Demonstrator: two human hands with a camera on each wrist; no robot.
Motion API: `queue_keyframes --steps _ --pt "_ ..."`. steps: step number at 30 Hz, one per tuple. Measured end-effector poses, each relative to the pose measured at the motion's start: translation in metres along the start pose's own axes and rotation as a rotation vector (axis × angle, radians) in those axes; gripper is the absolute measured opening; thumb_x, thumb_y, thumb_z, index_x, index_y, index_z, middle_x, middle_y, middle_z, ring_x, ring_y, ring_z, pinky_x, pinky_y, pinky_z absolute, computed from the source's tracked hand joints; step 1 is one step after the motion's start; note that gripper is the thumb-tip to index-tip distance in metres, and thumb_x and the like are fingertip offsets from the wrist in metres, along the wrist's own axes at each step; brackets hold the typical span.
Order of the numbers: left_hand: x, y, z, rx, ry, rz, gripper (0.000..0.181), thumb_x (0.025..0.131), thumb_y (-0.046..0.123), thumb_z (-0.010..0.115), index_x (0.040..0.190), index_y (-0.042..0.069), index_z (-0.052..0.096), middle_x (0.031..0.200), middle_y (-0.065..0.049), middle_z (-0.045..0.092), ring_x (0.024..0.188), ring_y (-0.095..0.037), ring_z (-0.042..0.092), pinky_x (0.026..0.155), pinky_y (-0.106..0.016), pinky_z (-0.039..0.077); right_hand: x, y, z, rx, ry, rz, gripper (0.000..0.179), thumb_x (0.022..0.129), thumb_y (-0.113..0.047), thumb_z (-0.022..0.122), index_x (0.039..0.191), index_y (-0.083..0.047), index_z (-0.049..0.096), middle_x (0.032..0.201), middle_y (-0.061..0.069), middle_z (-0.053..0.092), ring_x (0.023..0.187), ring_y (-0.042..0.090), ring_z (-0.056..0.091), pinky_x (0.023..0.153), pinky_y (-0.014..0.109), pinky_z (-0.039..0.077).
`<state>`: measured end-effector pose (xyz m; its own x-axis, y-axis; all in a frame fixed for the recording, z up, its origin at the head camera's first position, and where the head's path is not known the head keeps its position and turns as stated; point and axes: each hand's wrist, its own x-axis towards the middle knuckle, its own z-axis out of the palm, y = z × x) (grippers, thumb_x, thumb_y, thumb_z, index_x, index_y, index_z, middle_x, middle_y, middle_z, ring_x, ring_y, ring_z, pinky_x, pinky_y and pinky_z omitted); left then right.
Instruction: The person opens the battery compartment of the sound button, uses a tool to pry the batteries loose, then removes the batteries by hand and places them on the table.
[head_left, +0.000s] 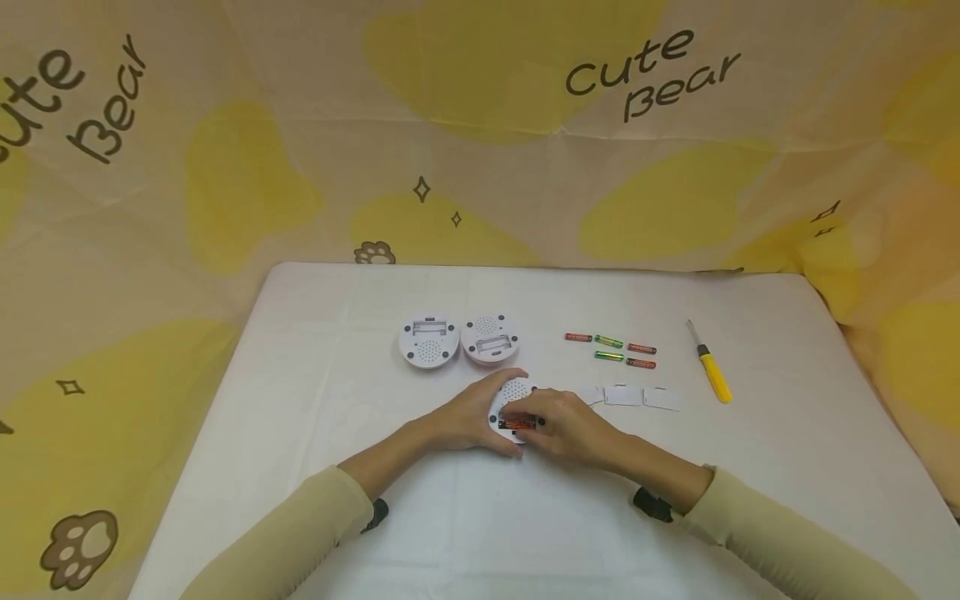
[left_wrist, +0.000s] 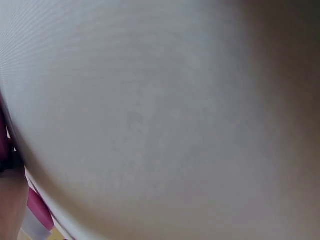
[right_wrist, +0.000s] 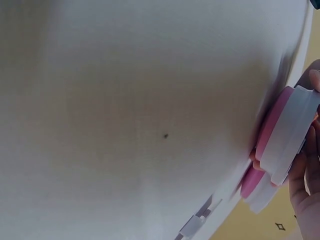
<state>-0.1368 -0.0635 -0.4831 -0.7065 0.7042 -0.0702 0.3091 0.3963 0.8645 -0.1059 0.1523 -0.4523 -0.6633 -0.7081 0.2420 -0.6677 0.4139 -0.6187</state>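
My left hand grips a round white device from its left side, thumb at the near edge and fingers round the far edge. The device lies underside up, showing a dotted speaker grille, dark feet and a battery compartment. A red battery sits at that compartment, partly hidden by my right hand, whose thumb and bent forefinger pinch it. In the right wrist view the device shows a white body with a pink band. Only a sliver of my left hand appears in the left wrist view.
Two similar devices lie behind with bare battery compartments. Several red and green batteries lie to the right. White battery covers sit in a row nearer. A yellow-handled screwdriver lies farther right, and a patterned cloth hangs behind the table.
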Motion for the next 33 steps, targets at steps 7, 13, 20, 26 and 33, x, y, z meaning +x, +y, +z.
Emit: queue_keyframes --steps 7,13,20,26,33 --pt "0.001 -0.002 0.001 -0.008 -0.002 0.009 0.107 0.067 0.032 0.093 0.152 0.012 0.032 0.151 0.002 0.042 0.133 -0.008 0.042 0.113 -0.034 0.033 0.0 0.001 0.002 0.012 0.011 -0.004 0.031 0.085 -0.009 0.078 0.116 -0.009 0.072 0.108 -0.003 0.072 0.096 0.01 0.064 0.085 0.032 0.054" --pt "0.001 -0.001 0.001 -0.01 -0.004 -0.005 0.107 0.067 0.033 0.093 0.153 0.013 0.032 0.152 0.003 0.04 0.134 -0.008 0.041 0.114 -0.035 0.032 0.0 0.0 0.003 0.05 0.023 0.008 0.03 0.085 -0.006 0.078 0.114 -0.008 0.072 0.104 -0.002 0.071 0.091 0.01 0.061 0.08 0.028 0.053" --pt "0.0 -0.001 0.001 -0.019 -0.009 -0.011 0.106 0.068 0.032 0.093 0.153 0.014 0.032 0.152 0.004 0.041 0.135 -0.008 0.04 0.114 -0.035 0.031 0.002 -0.002 0.005 0.051 0.04 0.007 0.03 0.084 -0.002 0.077 0.113 -0.007 0.072 0.1 -0.002 0.071 0.089 0.01 0.061 0.08 0.027 0.053" --pt "0.0 0.0 0.0 -0.023 -0.007 -0.018 0.106 0.067 0.033 0.093 0.152 0.015 0.032 0.152 0.006 0.041 0.135 -0.007 0.04 0.114 -0.034 0.031 0.004 -0.002 0.004 0.137 0.027 0.014 0.025 0.087 -0.001 0.074 0.111 -0.008 0.072 0.102 -0.003 0.071 0.091 0.009 0.062 0.081 0.027 0.053" --pt "0.001 0.0 0.001 -0.036 -0.002 0.009 0.103 0.065 0.03 0.094 0.149 0.018 0.036 0.141 0.009 0.049 0.124 -0.007 0.049 0.108 -0.032 0.037 0.008 0.003 -0.015 0.249 0.071 0.071 0.027 0.085 0.002 0.075 0.111 -0.005 0.072 0.1 -0.003 0.072 0.089 0.012 0.063 0.08 0.034 0.054"
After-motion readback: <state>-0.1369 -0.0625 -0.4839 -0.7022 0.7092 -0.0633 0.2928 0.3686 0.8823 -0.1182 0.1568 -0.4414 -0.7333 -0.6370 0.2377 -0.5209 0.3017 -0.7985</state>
